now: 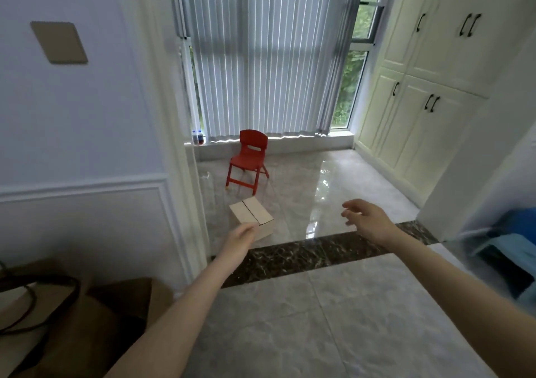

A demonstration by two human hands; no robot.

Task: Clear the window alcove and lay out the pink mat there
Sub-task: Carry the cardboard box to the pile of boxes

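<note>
A small red plastic chair (249, 160) stands on the glossy alcove floor (333, 186) in front of the grey vertical blinds. Nearer to me a closed cardboard box (251, 214) sits on the floor by the left wall. My left hand (239, 239) is stretched toward the box, its fingers overlapping the box's near edge; I cannot tell whether it touches. My right hand (367, 218) is held out to the right of the box, fingers apart, holding nothing. No pink mat is in view.
Two bottles (198, 138) stand on the window ledge at the left. White cupboards (412, 102) line the alcove's right side. A dark marble strip (304, 254) marks the threshold. Brown bags with a dark strap (72, 319) lie at lower left; blue fabric (510, 250) at right.
</note>
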